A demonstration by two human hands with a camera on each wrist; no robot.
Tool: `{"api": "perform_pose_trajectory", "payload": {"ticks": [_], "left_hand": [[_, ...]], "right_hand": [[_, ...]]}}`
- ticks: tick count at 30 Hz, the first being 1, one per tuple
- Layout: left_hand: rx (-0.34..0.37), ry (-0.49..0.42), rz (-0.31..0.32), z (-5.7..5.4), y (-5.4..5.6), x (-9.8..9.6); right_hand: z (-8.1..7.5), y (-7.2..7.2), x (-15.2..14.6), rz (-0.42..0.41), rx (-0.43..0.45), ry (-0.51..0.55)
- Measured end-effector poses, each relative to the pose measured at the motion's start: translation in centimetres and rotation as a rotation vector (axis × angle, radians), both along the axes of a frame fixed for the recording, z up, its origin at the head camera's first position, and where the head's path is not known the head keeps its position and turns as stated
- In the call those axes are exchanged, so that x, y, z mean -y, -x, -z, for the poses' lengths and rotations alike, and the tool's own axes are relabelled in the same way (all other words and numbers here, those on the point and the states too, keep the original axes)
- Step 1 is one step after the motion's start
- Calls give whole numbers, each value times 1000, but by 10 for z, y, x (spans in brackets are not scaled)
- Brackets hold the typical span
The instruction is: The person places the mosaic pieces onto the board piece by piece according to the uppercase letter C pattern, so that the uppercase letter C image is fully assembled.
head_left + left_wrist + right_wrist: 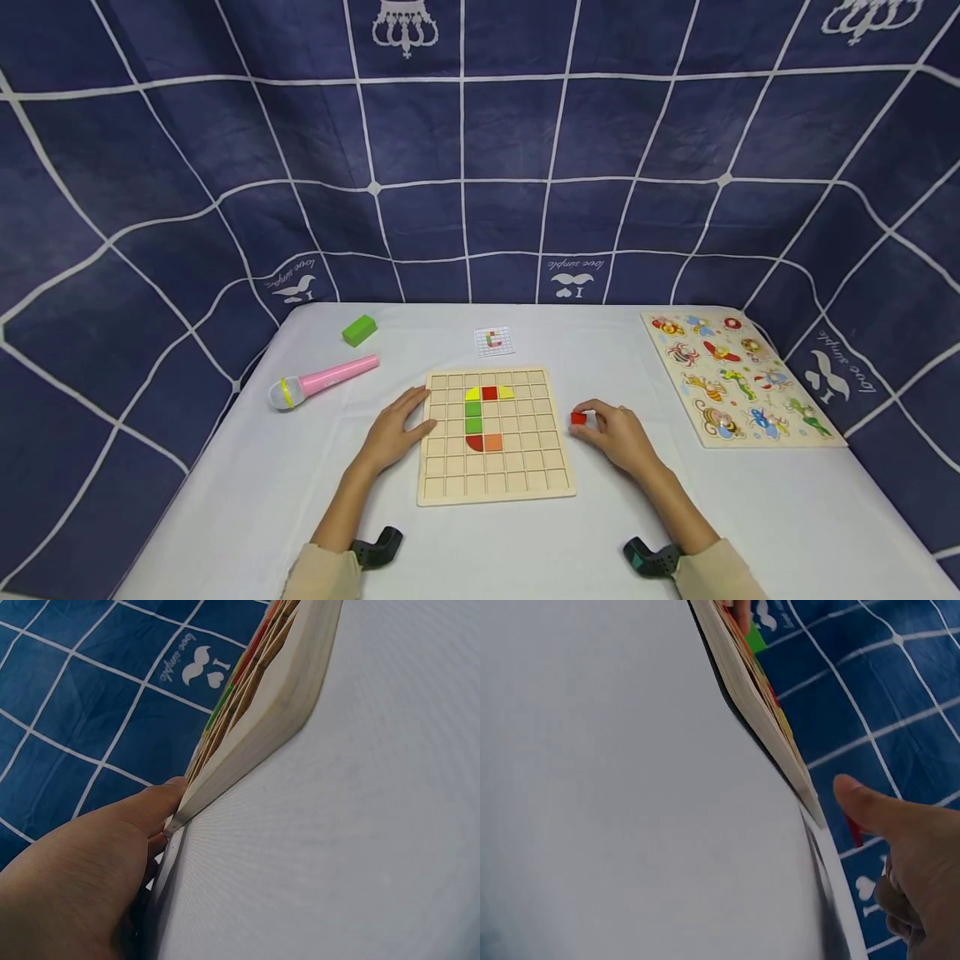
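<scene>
A wooden grid board (525,483) lies on the white-covered table. Set in its cells is a C-like row of pieces: yellow rounded ones at the top around a red square (490,392), green squares (473,417) down the left, then a dark red rounded piece (475,443) beside an orange square (492,442). My left hand (393,432) rests against the board's left edge, fingers relaxed, thumb near the rim. Just off the right edge, my right hand (618,437) pinches a red block (578,418) between thumb and fingers; in the right wrist view the thumb mostly hides that block.
A small pattern card (493,341) lies behind the board. To the left are a green block (359,331) and a pink toy microphone (324,382). An insect picture puzzle board (738,379) lies at the right. Blue gridded cloth (495,217) hangs around the table.
</scene>
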State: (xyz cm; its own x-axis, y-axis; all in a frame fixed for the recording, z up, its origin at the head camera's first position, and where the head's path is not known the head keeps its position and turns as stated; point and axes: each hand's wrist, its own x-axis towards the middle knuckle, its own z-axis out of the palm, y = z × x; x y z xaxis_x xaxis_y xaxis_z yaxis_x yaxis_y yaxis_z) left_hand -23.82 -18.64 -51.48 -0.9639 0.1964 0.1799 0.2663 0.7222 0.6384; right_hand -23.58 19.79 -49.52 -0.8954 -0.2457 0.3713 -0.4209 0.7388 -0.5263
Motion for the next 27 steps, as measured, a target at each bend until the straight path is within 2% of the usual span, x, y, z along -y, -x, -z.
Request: {"api": "perform_pose_trajectory", "payload": {"ticks": [3,7,13,27], "left_hand": [[5,-7,-4,0,-1,0],[4,-8,-2,0,-1,1],[8,3,3,0,0,0],[-5,5,-2,-1,0,0]], "right_hand": [[-6,-3,15,-48,-11,-3],[-11,-8,40,-97,27,-4],[-6,-10,67,-150,57,-2],[2,-10,88,-186,49,-74]]}}
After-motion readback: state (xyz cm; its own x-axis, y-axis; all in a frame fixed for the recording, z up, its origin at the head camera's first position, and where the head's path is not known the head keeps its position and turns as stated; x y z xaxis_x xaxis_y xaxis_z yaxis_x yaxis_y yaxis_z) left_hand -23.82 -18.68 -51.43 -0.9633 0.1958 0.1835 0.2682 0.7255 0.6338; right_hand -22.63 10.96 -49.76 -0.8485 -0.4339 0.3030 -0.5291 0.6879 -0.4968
